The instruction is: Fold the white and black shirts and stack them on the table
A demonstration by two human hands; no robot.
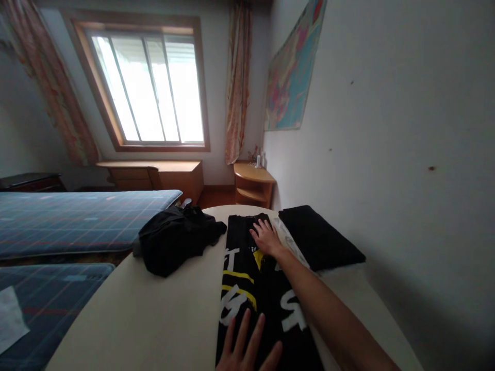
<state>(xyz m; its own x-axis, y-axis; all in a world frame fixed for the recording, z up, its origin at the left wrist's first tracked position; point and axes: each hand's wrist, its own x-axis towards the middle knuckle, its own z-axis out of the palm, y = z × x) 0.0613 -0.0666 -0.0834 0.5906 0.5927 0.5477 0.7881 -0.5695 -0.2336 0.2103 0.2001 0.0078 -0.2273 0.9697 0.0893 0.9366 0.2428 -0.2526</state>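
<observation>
A black T-shirt [247, 268] with white and yellow print lies folded into a long strip on a pale round table [154, 314]. My right hand [266, 238] rests flat on the far part of the shirt, fingers spread, arm stretched across it. My left hand [247, 350] lies flat on the near end of the shirt at the bottom edge of the view, fingers apart. Neither hand holds anything.
A crumpled black garment [176, 239] lies left of the shirt. A folded black garment [320, 237] sits on the right near the white wall, with a pale printed piece [288, 239] beside it. Beds with plaid blue covers [77, 216] stand to the left; a window, desk and corner shelf [253, 183] behind.
</observation>
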